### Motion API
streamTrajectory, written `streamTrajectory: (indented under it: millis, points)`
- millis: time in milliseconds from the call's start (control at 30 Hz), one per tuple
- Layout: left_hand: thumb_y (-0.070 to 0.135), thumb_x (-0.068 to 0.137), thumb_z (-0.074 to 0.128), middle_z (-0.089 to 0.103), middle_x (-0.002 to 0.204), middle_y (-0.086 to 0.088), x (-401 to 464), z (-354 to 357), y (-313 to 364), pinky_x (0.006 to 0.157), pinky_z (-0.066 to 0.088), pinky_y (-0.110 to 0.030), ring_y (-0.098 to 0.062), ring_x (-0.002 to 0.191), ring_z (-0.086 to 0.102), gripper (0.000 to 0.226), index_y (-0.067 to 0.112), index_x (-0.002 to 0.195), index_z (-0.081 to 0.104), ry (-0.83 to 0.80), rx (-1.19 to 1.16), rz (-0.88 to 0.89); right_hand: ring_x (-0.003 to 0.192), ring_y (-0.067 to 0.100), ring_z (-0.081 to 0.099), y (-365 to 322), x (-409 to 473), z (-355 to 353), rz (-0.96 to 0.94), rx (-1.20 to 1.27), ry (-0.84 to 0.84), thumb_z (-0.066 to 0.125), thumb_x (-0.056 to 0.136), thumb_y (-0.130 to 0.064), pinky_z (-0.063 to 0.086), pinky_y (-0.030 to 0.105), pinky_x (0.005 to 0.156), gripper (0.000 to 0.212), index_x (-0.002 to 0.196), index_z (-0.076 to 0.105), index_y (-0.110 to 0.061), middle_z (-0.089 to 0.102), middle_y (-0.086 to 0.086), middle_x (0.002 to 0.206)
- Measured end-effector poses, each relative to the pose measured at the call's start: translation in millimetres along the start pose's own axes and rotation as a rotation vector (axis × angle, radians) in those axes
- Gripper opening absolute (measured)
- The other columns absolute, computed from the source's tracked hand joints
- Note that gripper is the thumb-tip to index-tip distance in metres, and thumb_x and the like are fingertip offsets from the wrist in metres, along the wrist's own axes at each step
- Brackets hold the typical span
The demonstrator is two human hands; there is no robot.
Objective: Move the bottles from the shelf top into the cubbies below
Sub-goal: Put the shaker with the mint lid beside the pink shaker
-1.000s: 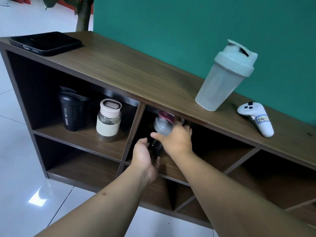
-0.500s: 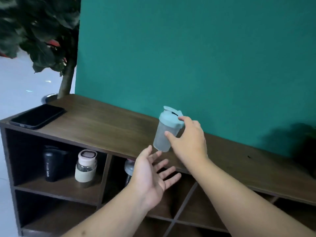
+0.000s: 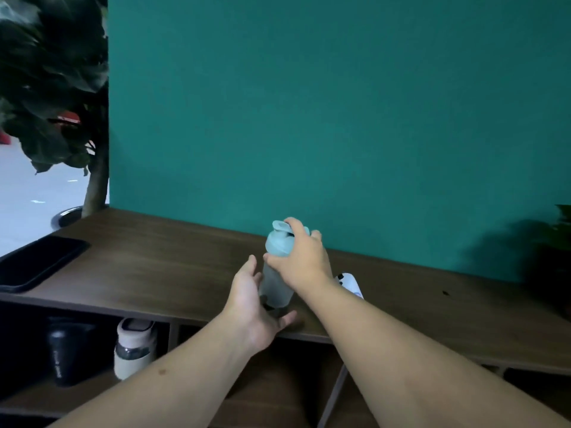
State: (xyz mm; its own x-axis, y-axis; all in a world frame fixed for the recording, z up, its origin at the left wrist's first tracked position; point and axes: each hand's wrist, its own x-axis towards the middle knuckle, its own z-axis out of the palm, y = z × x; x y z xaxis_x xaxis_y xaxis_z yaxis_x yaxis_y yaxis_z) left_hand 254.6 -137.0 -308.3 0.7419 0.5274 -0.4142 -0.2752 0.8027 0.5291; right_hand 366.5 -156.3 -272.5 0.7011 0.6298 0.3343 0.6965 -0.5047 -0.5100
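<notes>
Two bare hands meet at a pale shaker bottle (image 3: 276, 282) on the wooden shelf top (image 3: 160, 273), seen from a head-worn camera against a teal wall (image 3: 340, 118). The right hand (image 3: 301, 259) is wrapped over the bottle's light blue lid (image 3: 278, 240), fingers clamped around the cap from above. The left hand (image 3: 251, 307) sits just beside the frosted body near its base, palm turned toward it and fingers spread apart; whether the palm actually touches the plastic cannot be told. The bottle stands roughly upright near the front edge of the shelf top, and whether its base rests on the wood cannot be told either.

Behind the right wrist a white controller (image 3: 350, 284) lies on the same surface, partly hidden. A black phone (image 3: 37, 262) rests flat at the far left end. In the cubby below left, a black bottle (image 3: 66, 350) stands beside a white-capped jar-like bottle (image 3: 134, 347) with a cream sleeve, the two close but apart. A dark-leaved potted plant (image 3: 52, 72) rises beyond the shelf's left end, and another dark plant (image 3: 553, 257) sits in shadow at the right edge.
</notes>
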Motion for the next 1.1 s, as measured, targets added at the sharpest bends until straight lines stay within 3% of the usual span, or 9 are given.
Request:
streamTrajectory:
  millis: [333,400,500,600,667,767,833,933,1100]
  points:
    - [0.047,0.103,0.053,0.081,0.107,-0.008,-103.3,-42.4,-93.8,0.105,0.052,-0.051,-0.033,0.111,0.069,0.034,0.019,0.109,0.072,0.095,0.034,0.165,0.110,0.021,0.057,17.3,-148.8,-40.7,-0.093,0.009,0.059,0.076,0.068,-0.058,0.051,0.037,0.090,0.081,0.139,0.038,-0.054,0.048,-0.005,0.129]
    - [0.047,0.105,0.050,0.082,0.090,-0.008,-106.7,-60.9,-122.2,0.097,0.052,-0.047,-0.031,0.102,0.069,0.036,0.018,0.104,0.071,0.153,0.056,0.114,0.113,0.021,0.057,42.0,-180.0,-24.5,-0.061,-0.014,0.021,0.073,0.067,-0.062,0.052,0.038,0.092,0.084,0.142,0.035,-0.055,0.048,-0.006,0.131]
    - [0.054,0.105,0.042,0.076,0.110,-0.016,-88.5,-93.8,-155.0,0.103,0.051,-0.049,-0.034,0.112,0.068,0.047,0.015,0.114,0.068,0.232,0.061,-0.009,0.117,0.022,0.058,83.9,-204.7,13.5,0.014,-0.028,-0.049,0.072,0.067,-0.062,0.051,0.037,0.097,0.089,0.146,0.033,-0.052,0.048,-0.005,0.134]
    - [0.058,0.105,0.039,0.078,0.112,-0.019,-59.7,-114.3,-171.8,0.084,0.054,-0.043,-0.034,0.107,0.070,0.056,0.012,0.123,0.066,0.256,0.037,-0.101,0.119,0.024,0.057,115.3,-205.3,50.5,0.079,-0.025,-0.103,0.075,0.070,-0.058,0.050,0.038,0.099,0.090,0.148,0.030,-0.051,0.046,-0.005,0.139]
    - [0.060,0.104,0.040,0.082,0.095,-0.018,-37.9,-125.0,-178.7,0.073,0.052,-0.040,-0.032,0.101,0.071,0.057,0.012,0.121,0.065,0.242,0.054,-0.141,0.119,0.024,0.057,132.2,-195.6,76.8,0.106,0.005,-0.099,0.079,0.069,-0.054,0.051,0.040,0.099,0.090,0.146,0.031,-0.050,0.045,-0.004,0.140]
    - [0.059,0.106,0.036,0.077,0.060,-0.015,-6.5,-130.3,-175.0,0.066,0.048,-0.037,-0.028,0.089,0.067,0.061,0.006,0.094,0.065,0.205,0.050,-0.173,0.116,0.028,0.057,146.6,-173.4,108.0,0.115,0.059,-0.084,0.083,0.069,-0.046,0.052,0.044,0.097,0.084,0.139,0.036,-0.046,0.046,-0.002,0.138]
    - [0.062,0.105,0.035,0.082,0.074,-0.014,21.2,-135.4,-171.4,0.077,0.053,-0.035,-0.026,0.096,0.069,0.063,0.008,0.103,0.068,0.164,-0.008,-0.159,0.114,0.031,0.058,151.3,-155.9,126.8,0.114,0.062,-0.055,0.084,0.068,-0.044,0.052,0.045,0.095,0.081,0.136,0.040,-0.044,0.047,0.001,0.136]
    - [0.070,0.100,0.037,0.074,0.111,-0.015,59.6,-146.6,-168.2,0.110,0.048,-0.040,-0.025,0.109,0.067,0.073,0.012,0.133,0.065,0.136,-0.060,-0.131,0.112,0.034,0.058,156.3,-129.0,143.8,0.138,0.046,-0.003,0.084,0.069,-0.046,0.052,0.045,0.095,0.079,0.136,0.043,-0.038,0.046,0.006,0.131]
    - [0.076,0.096,0.035,0.064,0.137,-0.017,101.6,-154.7,-164.4,0.113,0.045,-0.040,-0.026,0.114,0.064,0.084,0.012,0.145,0.058,0.082,-0.110,-0.121,0.116,0.041,0.058,163.4,-95.3,159.6,0.208,-0.007,0.018,0.085,0.071,-0.051,0.051,0.047,0.098,0.085,0.143,0.047,-0.026,0.048,0.015,0.134]
